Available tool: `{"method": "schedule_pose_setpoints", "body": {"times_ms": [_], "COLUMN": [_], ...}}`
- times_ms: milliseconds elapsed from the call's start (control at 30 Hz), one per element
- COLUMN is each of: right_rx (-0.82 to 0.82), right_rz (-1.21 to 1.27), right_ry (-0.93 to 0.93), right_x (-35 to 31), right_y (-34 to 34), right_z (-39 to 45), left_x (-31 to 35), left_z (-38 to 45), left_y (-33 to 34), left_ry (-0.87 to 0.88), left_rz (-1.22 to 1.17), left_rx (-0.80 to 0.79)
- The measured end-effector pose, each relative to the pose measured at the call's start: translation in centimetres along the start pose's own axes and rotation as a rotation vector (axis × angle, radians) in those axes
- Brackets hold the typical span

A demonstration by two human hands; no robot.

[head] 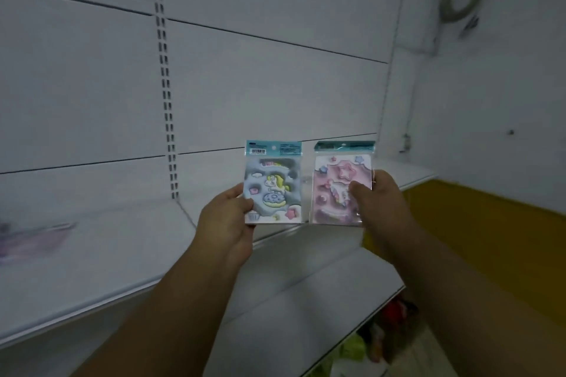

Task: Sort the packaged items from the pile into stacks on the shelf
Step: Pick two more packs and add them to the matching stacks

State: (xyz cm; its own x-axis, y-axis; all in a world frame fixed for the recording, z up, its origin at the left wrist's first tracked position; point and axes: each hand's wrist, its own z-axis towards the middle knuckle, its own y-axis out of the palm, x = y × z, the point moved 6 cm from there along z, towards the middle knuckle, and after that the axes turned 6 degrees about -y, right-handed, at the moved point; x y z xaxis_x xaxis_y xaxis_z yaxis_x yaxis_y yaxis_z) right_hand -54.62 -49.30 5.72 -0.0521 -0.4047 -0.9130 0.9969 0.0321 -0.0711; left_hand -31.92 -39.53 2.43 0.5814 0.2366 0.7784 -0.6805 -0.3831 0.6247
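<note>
held up side by side in front of the white shelf (128,254), one packet to each hand, both clear of the board and just apart from one another; left hand (228,223) closed on the blue packet (273,182) at its lower left corner, thumb across the front, fingers behind; right hand (378,199) closed on the pink packet (340,184) along its right edge, thumb (356,193) pressed onto the face, remaining fingers hidden at the back; judged light and thin, flat cards of puffy stickers sealed in glossy clear sleeves, stiff enough to stand from a single corner pinch yet likely to bend if squeezed hard, and slippery under bare skin; best taken by an edge or a corner, thumb in front and fingers behind, away from the raised shapes; stood upright, long axis vertical, teal header strips at the top, printed faces turned toward the camera, the blue one tilted a touch to the left; farther left on the same board, a blurred pale purple heap (33,239), probably more packets, too smeared to tell; beyond, bare white back panels (275,76) with a slotted upright (164,70), nothing stacked there within view; sorting judged barely under way, with both packets not yet laid down
</note>
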Motion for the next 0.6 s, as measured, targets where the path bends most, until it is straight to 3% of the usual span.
{"method": "schedule_pose_setpoints", "body": {"times_ms": [233,600], "right_rx": [0.087,0.062], "right_rz": [-0.175,-0.22], "right_ry": [0.017,0.109], "right_x": [4.8,12.3], "right_y": [-9.8,-12.4], "right_z": [10.7,30.4], "left_x": [-7.0,-10.5], "left_z": [8.7,24.9], "left_y": [9.1,21.3], "left_ry": [-0.016,-0.1], "left_rz": [0.053,0.14], "left_rx": [0.064,0.067]}}
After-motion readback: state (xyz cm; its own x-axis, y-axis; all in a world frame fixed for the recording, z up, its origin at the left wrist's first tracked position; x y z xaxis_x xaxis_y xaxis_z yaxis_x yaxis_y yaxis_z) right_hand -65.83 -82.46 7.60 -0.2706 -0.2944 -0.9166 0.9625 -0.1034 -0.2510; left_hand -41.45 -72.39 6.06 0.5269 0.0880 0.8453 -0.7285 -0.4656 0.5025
